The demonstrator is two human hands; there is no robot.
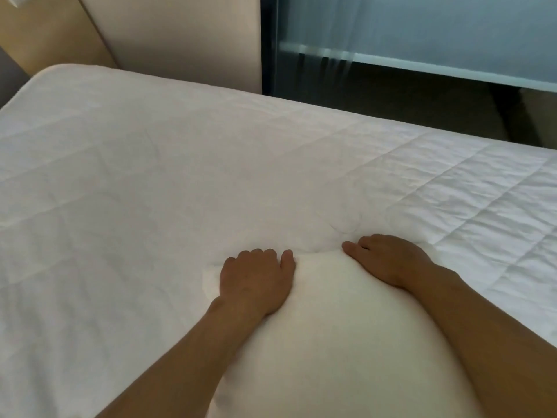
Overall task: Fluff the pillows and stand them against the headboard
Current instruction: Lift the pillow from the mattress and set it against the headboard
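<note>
A plump white pillow point(325, 336) fills the lower middle of the head view, lying on the white quilted bed point(150, 176). My left hand point(254, 282) grips its far left corner with the fingers curled over the edge. On its far right corner my right hand point(388, 259) does the same, fingers tucked down behind the pillow. Both forearms run along the pillow's sides. A grey padded surface point(7, 73) at the far left edge may be the headboard; I cannot tell for sure.
The bed's far edge runs from upper left to right. Beyond it stand a beige wall panel point(180, 34) and a dark-framed frosted glass partition point(422, 34) with dark floor below.
</note>
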